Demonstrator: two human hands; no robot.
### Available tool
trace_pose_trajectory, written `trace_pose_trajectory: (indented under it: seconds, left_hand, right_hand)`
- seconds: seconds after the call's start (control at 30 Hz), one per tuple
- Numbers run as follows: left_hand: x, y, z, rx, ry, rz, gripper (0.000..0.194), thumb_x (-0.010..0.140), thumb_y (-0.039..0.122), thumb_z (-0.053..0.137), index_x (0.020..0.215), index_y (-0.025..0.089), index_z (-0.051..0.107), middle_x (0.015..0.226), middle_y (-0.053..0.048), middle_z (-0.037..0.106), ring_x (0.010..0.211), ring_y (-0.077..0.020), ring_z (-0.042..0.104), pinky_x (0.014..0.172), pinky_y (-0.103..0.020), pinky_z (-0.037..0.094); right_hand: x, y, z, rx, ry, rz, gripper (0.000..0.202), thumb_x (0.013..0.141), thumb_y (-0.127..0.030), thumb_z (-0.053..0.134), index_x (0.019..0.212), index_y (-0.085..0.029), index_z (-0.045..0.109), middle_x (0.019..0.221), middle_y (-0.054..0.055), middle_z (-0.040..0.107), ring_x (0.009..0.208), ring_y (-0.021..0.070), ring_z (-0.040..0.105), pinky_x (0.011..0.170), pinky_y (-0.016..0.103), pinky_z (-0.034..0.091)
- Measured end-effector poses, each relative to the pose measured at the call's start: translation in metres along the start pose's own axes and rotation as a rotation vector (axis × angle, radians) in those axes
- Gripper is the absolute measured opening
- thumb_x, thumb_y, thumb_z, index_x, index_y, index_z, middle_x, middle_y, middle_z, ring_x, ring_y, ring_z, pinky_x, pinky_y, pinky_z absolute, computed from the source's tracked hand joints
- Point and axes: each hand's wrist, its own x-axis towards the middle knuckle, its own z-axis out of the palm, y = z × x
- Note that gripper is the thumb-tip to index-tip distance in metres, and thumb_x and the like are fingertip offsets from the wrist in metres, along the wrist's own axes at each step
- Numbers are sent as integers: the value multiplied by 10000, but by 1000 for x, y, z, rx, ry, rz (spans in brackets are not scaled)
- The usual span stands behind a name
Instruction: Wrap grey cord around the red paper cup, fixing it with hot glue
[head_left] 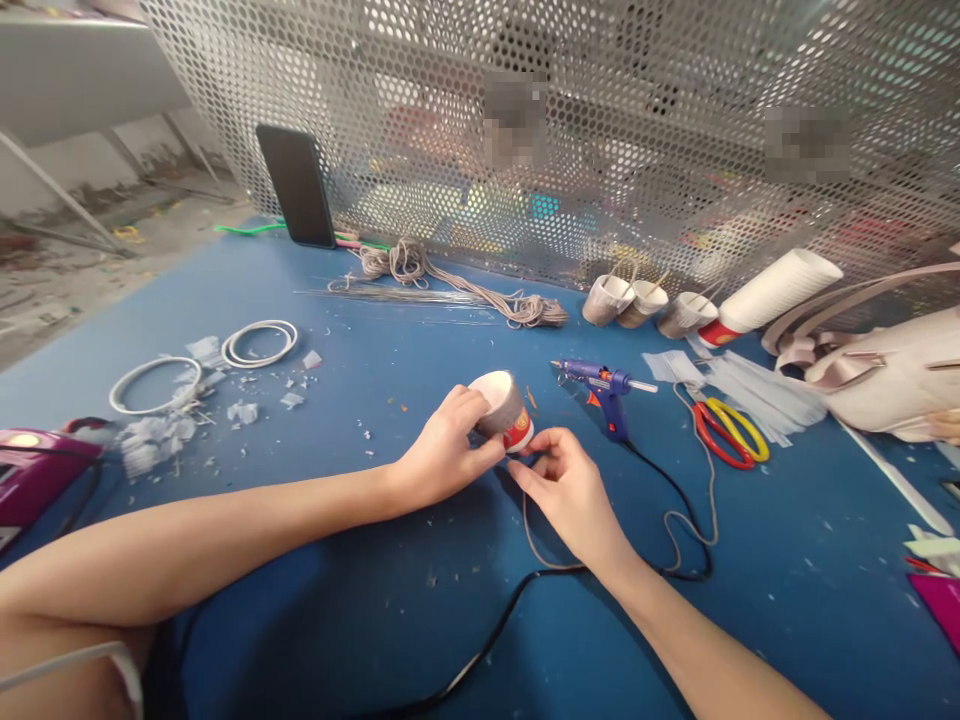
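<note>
A paper cup (504, 408), partly wrapped in grey cord with a red printed band still showing, lies tilted above the blue table. My left hand (450, 445) is closed around its left side. Beside the cup's red end, my right hand (559, 480) pinches the grey cord (529, 520), whose tail trails down and off to the right. The exact spot where cord meets cup is hidden by my fingers. Just right of the cup, a blue hot glue gun (600, 385) rests on its side, a glue stick poking from its back.
Red-and-yellow scissors (731, 432) and white strips (765, 395) lie right. Cord-wrapped cups (607, 300) and a cup stack (780, 290) stand by the perforated metal panel (450, 130). A phone (296, 187), cord bundles (409, 262) and white rings (260, 344) sit left. A black cable (510, 605) crosses the front.
</note>
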Motion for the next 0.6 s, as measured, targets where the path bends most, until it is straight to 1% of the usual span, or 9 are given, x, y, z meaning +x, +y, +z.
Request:
trace_pose_trajectory:
  seconds: [0.07,0.1,0.13,0.2,0.3,0.4,0.5,0.6]
  left_hand:
    - [-2,6,-1,-55,-6,-57,24,720,162,463,712,168,484,710,-4,497,697,-154,453,636,-271,399]
    - [-3,9,-2,-75,-8,-89,40,725,171,464,738,166,501,721,-4,500,696,-152,459,636,-269,399]
    - [-3,11,-2,-91,-12,-120,59,729,180,465,755,164,515,729,-4,503,697,-152,465,639,-270,400]
    - [-5,15,-3,-114,-29,-167,89,728,193,471,774,160,539,745,-10,513,712,-158,480,656,-277,405]
    - [-7,18,-1,-172,-85,-187,150,727,202,473,827,163,578,794,-25,551,763,-173,506,700,-291,415]
    - [-8,18,1,-178,-100,-212,144,714,207,472,803,161,576,781,-23,548,757,-175,505,698,-295,415]
    - [-8,17,2,-167,-114,-234,137,702,210,474,788,151,561,762,-20,530,730,-171,498,686,-300,410]
    - [-9,17,1,-184,-144,-234,135,716,234,492,799,155,562,764,-15,528,725,-167,500,680,-293,409]
  right_hand:
    - [-3,-1,-2,-293,111,-286,170,749,-234,658,823,-206,508,706,-24,525,590,115,469,575,278,404]
    - [-4,-2,-3,-397,158,-419,136,767,-218,645,821,-206,520,745,-4,538,655,134,489,618,292,415]
    - [-5,-4,-4,-471,189,-523,113,782,-209,635,816,-206,527,778,13,547,712,150,504,649,301,423]
    - [-5,-6,-5,-564,225,-645,97,805,-219,625,810,-201,530,776,29,552,746,168,519,658,307,433]
    - [-5,-7,-6,-663,247,-704,96,811,-218,624,809,-191,532,728,28,563,694,168,523,634,307,436]
    - [-4,-8,-6,-703,208,-699,96,832,-168,578,748,-191,537,687,21,576,668,163,519,633,308,426]
    - [-6,-13,-8,-646,141,-666,153,834,-127,536,694,-190,537,684,23,584,679,159,523,650,308,429]
    - [-10,-22,-10,-510,99,-597,150,807,-121,524,674,-188,542,726,28,597,661,140,533,621,283,440]
